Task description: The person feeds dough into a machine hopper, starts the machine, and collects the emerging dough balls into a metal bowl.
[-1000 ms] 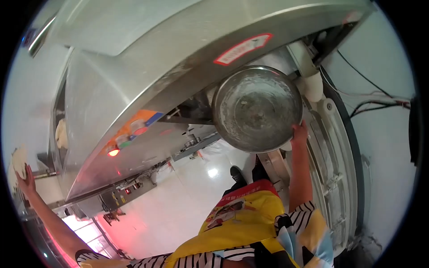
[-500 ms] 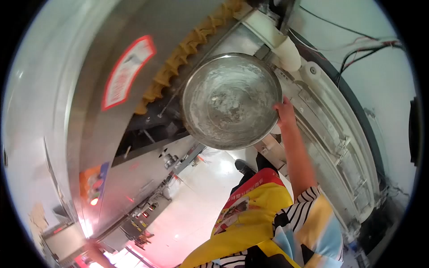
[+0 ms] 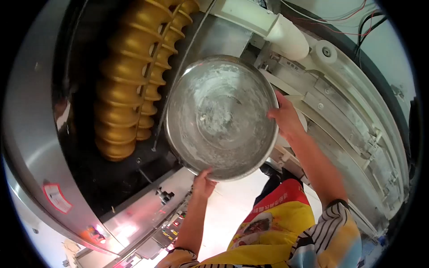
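A round metal bowl (image 3: pixel 223 118), its inside smeared with white powder, is held in front of me between both hands. My right hand (image 3: pixel 287 117) grips its right rim, the thumb over the edge and the fingers beneath. At the near rim, my left hand (image 3: pixel 204 184) is closed on the edge with the thumb inside. Left of the bowl, large golden spiral rollers (image 3: pixel 120 98) lie in the dark opening of a machine. The bowl's underside is hidden.
A metal machine housing (image 3: pixel 33 129) curves along the left. To the right stands a pale conveyor-like frame (image 3: pixel 330 107) with a white roller end (image 3: pixel 290 38). Cables (image 3: pixel 364 29) hang at the upper right. A pale floor (image 3: pixel 228 210) shows below.
My left hand has come up from the lower left and taken hold of the bowl's near rim. The view has shifted, and more of the golden rollers now shows; the bowl appears slightly lower and larger.
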